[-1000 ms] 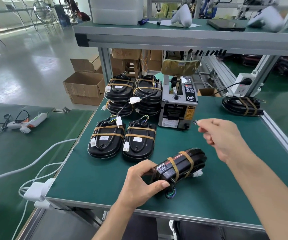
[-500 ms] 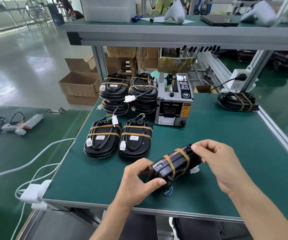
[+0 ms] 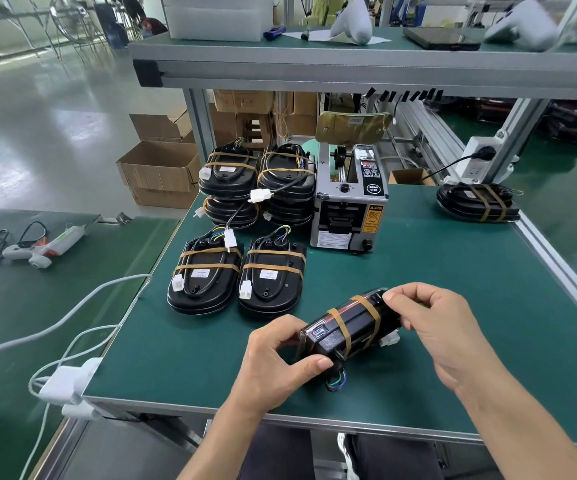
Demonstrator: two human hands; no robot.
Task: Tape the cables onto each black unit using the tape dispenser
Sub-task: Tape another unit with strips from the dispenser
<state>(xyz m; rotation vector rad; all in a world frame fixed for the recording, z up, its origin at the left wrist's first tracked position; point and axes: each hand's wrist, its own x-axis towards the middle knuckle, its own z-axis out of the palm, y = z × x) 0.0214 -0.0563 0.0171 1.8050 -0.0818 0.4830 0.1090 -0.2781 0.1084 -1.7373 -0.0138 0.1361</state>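
Near the front edge of the green surface (image 3: 453, 323), both hands clamp one black unit (image 3: 345, 332): left hand (image 3: 280, 355) steadying, right hand (image 3: 432, 327) at the far end. Pressing each tape strip (image 3: 371, 313) flat over the cables should secure them best.

Glossy black plastic unit (image 3: 349, 332); matt green table mat (image 3: 436, 289); brushed-metal tape dispenser (image 3: 349, 199); cardboard boxes (image 3: 158, 171).

I can't read the small white label (image 3: 199, 273) on the near-left taped black plastic unit (image 3: 204, 278) — too small — and the white handheld device (image 3: 519, 20) at upper right is blurred.
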